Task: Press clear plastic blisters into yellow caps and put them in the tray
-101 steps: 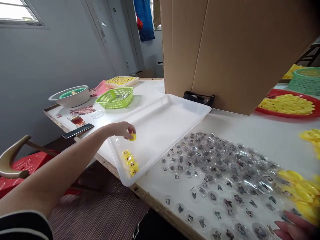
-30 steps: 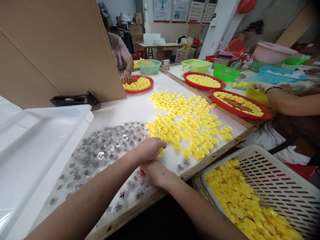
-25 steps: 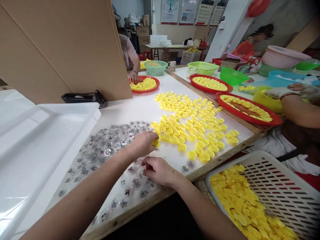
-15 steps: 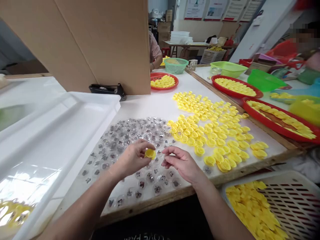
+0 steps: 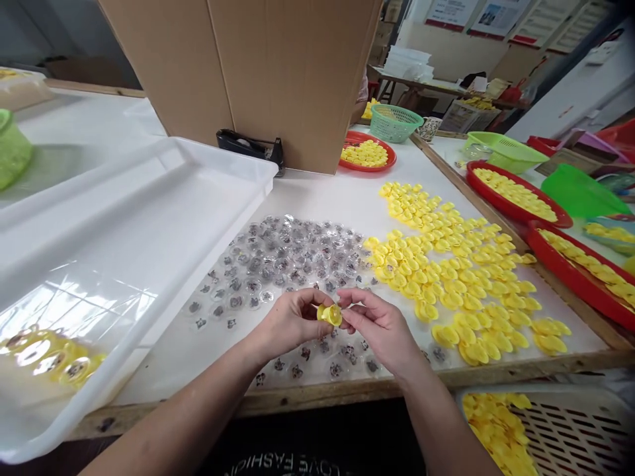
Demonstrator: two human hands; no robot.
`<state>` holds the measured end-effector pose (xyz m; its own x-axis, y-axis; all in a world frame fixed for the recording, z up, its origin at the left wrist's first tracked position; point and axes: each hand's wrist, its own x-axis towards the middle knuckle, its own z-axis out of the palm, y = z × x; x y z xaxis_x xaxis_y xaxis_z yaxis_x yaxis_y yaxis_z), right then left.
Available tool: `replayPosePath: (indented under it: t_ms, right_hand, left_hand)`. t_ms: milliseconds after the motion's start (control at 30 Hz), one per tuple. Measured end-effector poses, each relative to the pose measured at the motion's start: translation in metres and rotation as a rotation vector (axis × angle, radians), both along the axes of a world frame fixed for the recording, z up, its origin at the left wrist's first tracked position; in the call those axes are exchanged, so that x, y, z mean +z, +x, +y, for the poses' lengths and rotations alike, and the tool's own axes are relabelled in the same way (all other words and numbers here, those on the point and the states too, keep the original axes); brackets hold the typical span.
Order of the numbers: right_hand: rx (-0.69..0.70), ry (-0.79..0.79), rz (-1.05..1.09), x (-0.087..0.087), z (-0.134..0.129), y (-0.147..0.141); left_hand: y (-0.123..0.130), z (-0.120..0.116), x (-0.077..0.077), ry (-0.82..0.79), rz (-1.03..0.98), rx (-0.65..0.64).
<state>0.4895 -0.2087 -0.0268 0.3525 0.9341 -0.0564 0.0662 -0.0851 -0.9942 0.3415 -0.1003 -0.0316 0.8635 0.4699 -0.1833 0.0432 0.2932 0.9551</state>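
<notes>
My left hand [image 5: 292,322] pinches a small yellow round plastic piece [image 5: 329,315] with a raised rim, held over the table. My right hand [image 5: 380,324] meets it from the other side, thumb and forefinger closed at the piece's right edge. Whatever lies between those right fingertips is too small to make out. Beneath and beyond the hands lie many clear round discs [image 5: 253,286] with small dark printed pictures. To the right spreads a large group of similar yellow round pieces [image 5: 454,287], many overlapping.
A white tray [image 5: 218,248] at left holds yellow pieces with pictures [image 5: 54,360]. Behind it stand a black tape dispenser [image 5: 253,149] and a tall cardboard sheet [image 5: 278,79]. Red trays [image 5: 518,192] line the right. A white basket [image 5: 575,423] with yellow pieces sits below the table edge.
My right hand has come up against the yellow piece in my left hand; before, they were apart. The camera view has turned left, showing more of the white tray.
</notes>
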Motion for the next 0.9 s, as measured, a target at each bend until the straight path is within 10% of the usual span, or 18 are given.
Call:
replayPosePath:
  t_ms: [367,700,900]
  right_hand:
    - [0.145,0.071,-0.588,0.029,0.002,-0.002]
    - [0.169,-0.141,-0.573,0.035,0.0,-0.004]
    - [0.203,-0.052,-0.721,0.043,0.0,-0.005]
  left_hand:
    - [0.002,-0.002,0.0,-0.135,-0.027,0.09]
    - [0.001,-0.008,-0.008,0.063,0.047,0.066]
    - [0.001,-0.006,-0.005,-0.093,-0.014,0.104]
